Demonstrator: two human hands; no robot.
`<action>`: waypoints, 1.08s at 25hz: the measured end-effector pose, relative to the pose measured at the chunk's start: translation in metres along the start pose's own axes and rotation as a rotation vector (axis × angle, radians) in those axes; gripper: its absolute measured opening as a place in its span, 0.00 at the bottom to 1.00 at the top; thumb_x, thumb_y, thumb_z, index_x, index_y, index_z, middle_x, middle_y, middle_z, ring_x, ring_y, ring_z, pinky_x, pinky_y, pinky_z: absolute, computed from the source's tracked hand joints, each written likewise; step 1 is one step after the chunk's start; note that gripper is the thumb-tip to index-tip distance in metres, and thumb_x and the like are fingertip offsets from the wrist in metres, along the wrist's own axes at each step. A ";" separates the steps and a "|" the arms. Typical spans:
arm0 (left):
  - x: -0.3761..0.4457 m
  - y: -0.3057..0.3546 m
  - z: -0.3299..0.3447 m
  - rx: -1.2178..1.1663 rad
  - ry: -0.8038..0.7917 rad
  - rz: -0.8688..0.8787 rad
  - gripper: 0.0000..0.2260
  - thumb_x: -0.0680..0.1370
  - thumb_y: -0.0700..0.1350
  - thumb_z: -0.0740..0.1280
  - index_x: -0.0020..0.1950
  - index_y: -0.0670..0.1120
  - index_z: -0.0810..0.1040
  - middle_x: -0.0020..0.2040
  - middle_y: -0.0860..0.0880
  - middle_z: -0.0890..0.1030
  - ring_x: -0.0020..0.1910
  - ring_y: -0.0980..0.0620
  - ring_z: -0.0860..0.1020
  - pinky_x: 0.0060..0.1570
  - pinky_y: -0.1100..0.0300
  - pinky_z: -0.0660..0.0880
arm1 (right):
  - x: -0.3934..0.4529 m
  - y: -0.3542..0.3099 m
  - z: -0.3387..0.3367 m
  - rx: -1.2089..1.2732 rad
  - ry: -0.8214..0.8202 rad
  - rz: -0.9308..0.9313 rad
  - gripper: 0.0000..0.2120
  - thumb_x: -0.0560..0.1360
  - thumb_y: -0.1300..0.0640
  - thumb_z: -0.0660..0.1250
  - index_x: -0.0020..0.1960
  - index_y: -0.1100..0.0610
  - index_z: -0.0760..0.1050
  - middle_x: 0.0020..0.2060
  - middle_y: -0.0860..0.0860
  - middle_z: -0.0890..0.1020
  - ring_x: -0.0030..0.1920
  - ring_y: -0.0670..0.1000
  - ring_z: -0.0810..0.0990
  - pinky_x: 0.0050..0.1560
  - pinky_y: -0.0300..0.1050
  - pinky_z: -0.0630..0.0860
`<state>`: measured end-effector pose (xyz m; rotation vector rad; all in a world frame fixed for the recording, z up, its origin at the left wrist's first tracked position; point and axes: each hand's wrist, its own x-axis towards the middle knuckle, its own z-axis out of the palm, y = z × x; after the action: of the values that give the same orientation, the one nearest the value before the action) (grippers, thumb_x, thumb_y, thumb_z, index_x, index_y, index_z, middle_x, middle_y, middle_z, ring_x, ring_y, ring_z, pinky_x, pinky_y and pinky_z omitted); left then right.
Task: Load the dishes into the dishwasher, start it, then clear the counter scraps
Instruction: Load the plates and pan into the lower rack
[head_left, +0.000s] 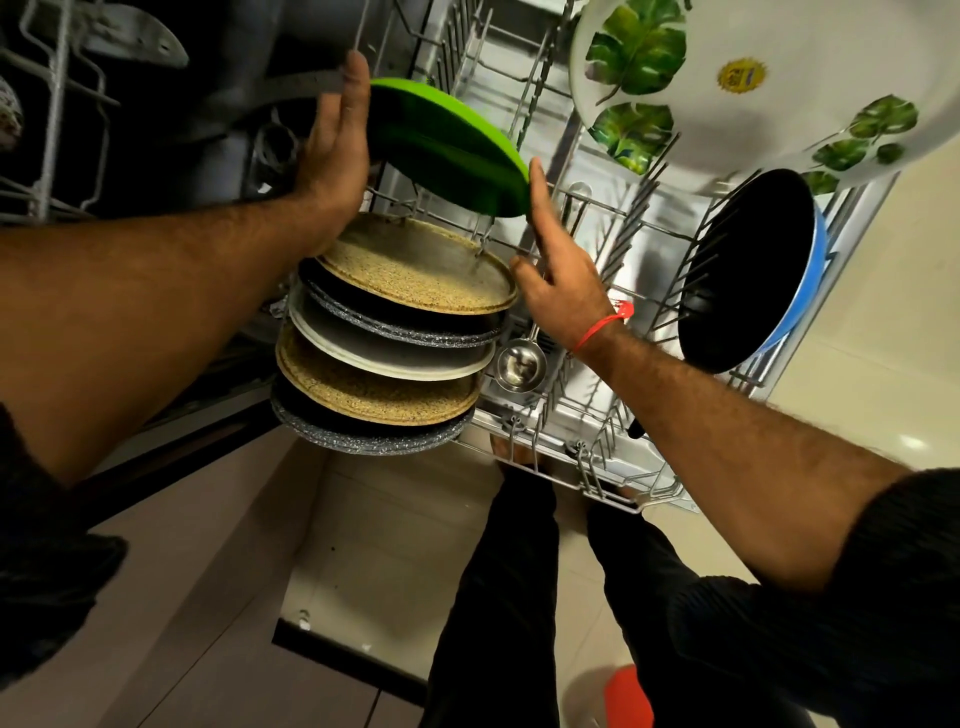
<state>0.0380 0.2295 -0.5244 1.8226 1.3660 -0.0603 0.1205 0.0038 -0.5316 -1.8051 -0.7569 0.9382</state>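
Hands flank the green plate over the lower rack: left hand and right hand press its opposite edges with straight fingers. Risk, I judge: no curled grip, so it could slip onto the stacked plates.

Green plate sat tilted over dishwasher rack, between flat left hand and straight-fingered right hand. Five plates stood racked below; blue pan at right.

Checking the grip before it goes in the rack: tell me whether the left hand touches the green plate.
Touching. The head view shows the left hand flat against the green plate rim, no gap between them.
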 end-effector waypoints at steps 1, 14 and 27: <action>0.000 0.000 0.002 -0.022 -0.010 -0.017 0.30 0.82 0.67 0.44 0.80 0.55 0.60 0.78 0.49 0.67 0.70 0.52 0.68 0.67 0.57 0.56 | -0.001 0.001 0.002 0.014 0.005 0.037 0.40 0.76 0.67 0.58 0.81 0.52 0.42 0.80 0.52 0.51 0.74 0.52 0.66 0.65 0.28 0.66; 0.012 0.008 -0.009 -0.278 -0.076 -0.017 0.31 0.80 0.68 0.51 0.79 0.54 0.64 0.72 0.49 0.74 0.66 0.50 0.77 0.67 0.43 0.74 | 0.019 0.005 0.001 -0.070 0.066 -0.013 0.38 0.76 0.67 0.58 0.81 0.55 0.44 0.79 0.53 0.55 0.78 0.50 0.58 0.74 0.36 0.60; 0.014 0.016 -0.008 -0.328 -0.009 0.035 0.24 0.84 0.60 0.52 0.76 0.50 0.67 0.70 0.48 0.76 0.67 0.49 0.77 0.67 0.43 0.74 | 0.028 -0.004 -0.010 -0.165 0.184 -0.156 0.25 0.81 0.64 0.60 0.76 0.62 0.61 0.69 0.58 0.75 0.65 0.47 0.74 0.67 0.32 0.68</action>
<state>0.0533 0.2446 -0.5166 1.5678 1.2546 0.1650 0.1432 0.0228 -0.5330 -1.9137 -0.8638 0.6140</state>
